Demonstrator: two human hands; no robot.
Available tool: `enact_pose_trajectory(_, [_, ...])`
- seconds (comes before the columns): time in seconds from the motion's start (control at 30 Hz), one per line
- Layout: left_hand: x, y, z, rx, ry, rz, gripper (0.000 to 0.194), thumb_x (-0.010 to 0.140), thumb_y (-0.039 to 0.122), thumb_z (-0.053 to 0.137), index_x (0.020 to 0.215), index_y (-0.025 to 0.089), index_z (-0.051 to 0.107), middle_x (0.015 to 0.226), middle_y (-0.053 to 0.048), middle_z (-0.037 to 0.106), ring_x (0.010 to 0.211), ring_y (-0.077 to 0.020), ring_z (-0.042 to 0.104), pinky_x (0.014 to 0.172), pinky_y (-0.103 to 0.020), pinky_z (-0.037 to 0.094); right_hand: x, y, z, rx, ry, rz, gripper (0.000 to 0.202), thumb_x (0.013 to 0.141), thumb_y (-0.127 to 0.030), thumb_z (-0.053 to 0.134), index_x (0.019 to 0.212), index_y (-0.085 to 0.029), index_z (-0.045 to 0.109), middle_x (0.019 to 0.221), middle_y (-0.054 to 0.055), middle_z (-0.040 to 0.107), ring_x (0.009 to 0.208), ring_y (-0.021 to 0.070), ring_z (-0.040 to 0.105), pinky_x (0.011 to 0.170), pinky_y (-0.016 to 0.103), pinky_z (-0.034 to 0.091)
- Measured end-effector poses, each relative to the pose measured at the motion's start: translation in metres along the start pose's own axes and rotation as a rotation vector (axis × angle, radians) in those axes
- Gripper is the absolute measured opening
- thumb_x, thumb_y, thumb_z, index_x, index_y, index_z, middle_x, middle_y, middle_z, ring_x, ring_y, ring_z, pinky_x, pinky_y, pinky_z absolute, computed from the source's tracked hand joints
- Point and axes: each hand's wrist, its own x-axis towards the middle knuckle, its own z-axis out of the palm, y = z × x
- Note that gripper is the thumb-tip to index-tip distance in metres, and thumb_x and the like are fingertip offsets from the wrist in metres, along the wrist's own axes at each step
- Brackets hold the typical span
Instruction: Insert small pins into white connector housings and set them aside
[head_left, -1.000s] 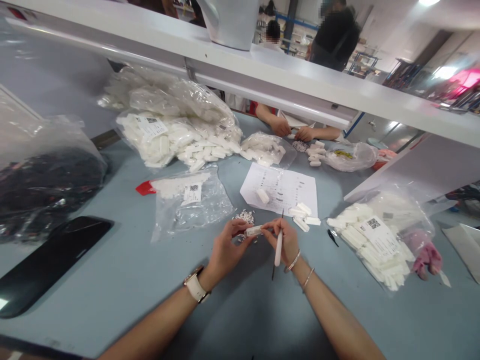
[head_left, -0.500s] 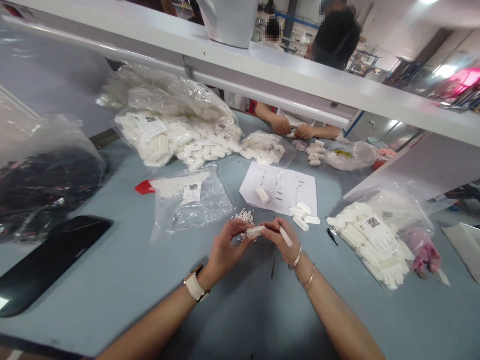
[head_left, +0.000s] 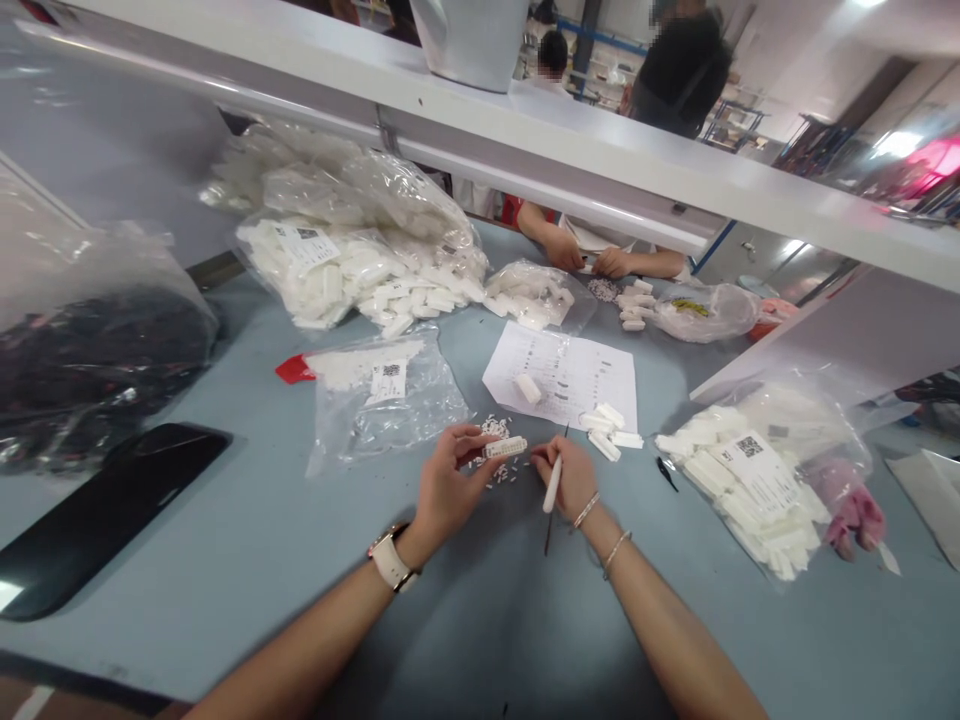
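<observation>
Between the thumb and fingers of my left hand [head_left: 448, 485] is a small white connector housing [head_left: 505, 447] with rows of small openings. My right hand [head_left: 572, 478] is closed around a slim white-handled tool [head_left: 553, 485]; a thin dark tip shows beyond the knuckles. Its thumb and forefinger are pinched just right of the housing, apart from it; anything tiny between them is too small to make out. Beneath and behind the housing, small white pieces [head_left: 495, 428] lie loose on the table. A thin dark rod [head_left: 547, 538] lies below the tool handle.
A printed sheet [head_left: 517, 350] carries a white housing; more housings [head_left: 611, 432] overlap its right corner. Bags of white parts [head_left: 757, 480] flank the work area. A flat bag [head_left: 390, 410] and black tray [head_left: 112, 520] lie left. Another person's hands [head_left: 592, 260] work under the shelf [head_left: 600, 140].
My right hand has moved away from the housing, and its white tool handle has swung to point down toward me. My left hand has tilted the housing, showing its rows of openings.
</observation>
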Motion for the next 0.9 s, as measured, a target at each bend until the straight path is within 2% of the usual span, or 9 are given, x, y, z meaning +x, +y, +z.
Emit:
enact_pose_trajectory(0.1, [0.001, 0.001, -0.001, -0.047, -0.009, -0.039, 0.041, 0.07, 0.039, 0.07, 0.097, 0.02, 0.045, 0.09, -0.007, 0.072, 0.085, -0.0226, 0.07, 0.08, -0.04, 0.057, -0.001, 0.0, 0.001, -0.146, -0.021, -0.082, 0.029, 0.064, -0.016, 0.059, 0.056, -0.024, 0.033, 0.064, 0.002, 0.064, 0.071, 0.0208, 0.06, 0.064, 0.031, 0.043])
enact_pose_trajectory(0.2, [0.001, 0.0, -0.001, -0.044, -0.01, -0.034, 0.041, 0.071, 0.039, 0.07, 0.098, 0.02, 0.045, 0.092, -0.009, 0.072, 0.086, -0.0232, 0.069, 0.081, -0.041, 0.056, -0.003, -0.001, 0.002, -0.209, 0.003, -0.131, 0.029, 0.065, -0.015, 0.059, 0.055, -0.024, 0.033, 0.058, 0.001, 0.061, 0.068, 0.0204, 0.057, 0.063, 0.031, 0.042])
enact_pose_trajectory(0.3, [0.0, -0.002, -0.002, -0.025, -0.02, -0.03, 0.042, 0.071, 0.04, 0.07, 0.099, 0.02, 0.045, 0.093, -0.009, 0.072, 0.087, -0.0232, 0.069, 0.08, -0.04, 0.056, -0.003, -0.003, 0.003, -0.134, 0.056, -0.148, 0.029, 0.068, -0.018, 0.059, 0.056, -0.024, 0.032, 0.06, 0.001, 0.063, 0.067, 0.0197, 0.057, 0.063, 0.031, 0.042])
enact_pose_trajectory(0.43, [0.0, -0.002, -0.001, 0.004, -0.026, -0.003, 0.04, 0.072, 0.04, 0.068, 0.098, 0.02, 0.047, 0.092, -0.008, 0.071, 0.086, -0.0227, 0.069, 0.079, -0.039, 0.057, -0.004, -0.007, 0.001, 0.104, 0.178, -0.124, 0.032, 0.074, -0.028, 0.059, 0.06, -0.024, 0.031, 0.068, 0.002, 0.066, 0.066, 0.0174, 0.06, 0.064, 0.031, 0.045])
enact_pose_trajectory(0.53, [-0.002, 0.002, 0.0, 0.058, -0.027, 0.036, 0.032, 0.074, 0.038, 0.066, 0.095, 0.02, 0.05, 0.093, -0.007, 0.07, 0.083, -0.0211, 0.07, 0.078, -0.037, 0.058, -0.005, -0.011, -0.001, 0.208, 0.194, -0.149, 0.031, 0.076, -0.028, 0.059, 0.062, -0.024, 0.031, 0.072, 0.003, 0.067, 0.068, 0.0172, 0.062, 0.067, 0.031, 0.047])
enact_pose_trajectory(0.73, [-0.005, 0.005, 0.001, 0.112, -0.034, 0.092, 0.031, 0.073, 0.035, 0.066, 0.095, 0.021, 0.049, 0.088, -0.005, 0.072, 0.08, -0.0217, 0.071, 0.073, -0.035, 0.058, -0.008, -0.015, -0.001, 0.122, 0.196, -0.296, 0.029, 0.076, -0.022, 0.056, 0.061, -0.024, 0.031, 0.072, 0.003, 0.066, 0.074, 0.0171, 0.061, 0.07, 0.031, 0.048])
enact_pose_trajectory(0.9, [-0.007, 0.003, 0.001, 0.143, -0.044, 0.11, 0.029, 0.074, 0.034, 0.066, 0.095, 0.021, 0.05, 0.091, -0.006, 0.072, 0.082, -0.0214, 0.07, 0.074, -0.035, 0.057, -0.011, -0.016, 0.0, 0.037, 0.19, -0.336, 0.028, 0.077, -0.021, 0.055, 0.06, -0.024, 0.033, 0.074, 0.003, 0.065, 0.075, 0.0177, 0.059, 0.07, 0.032, 0.048])
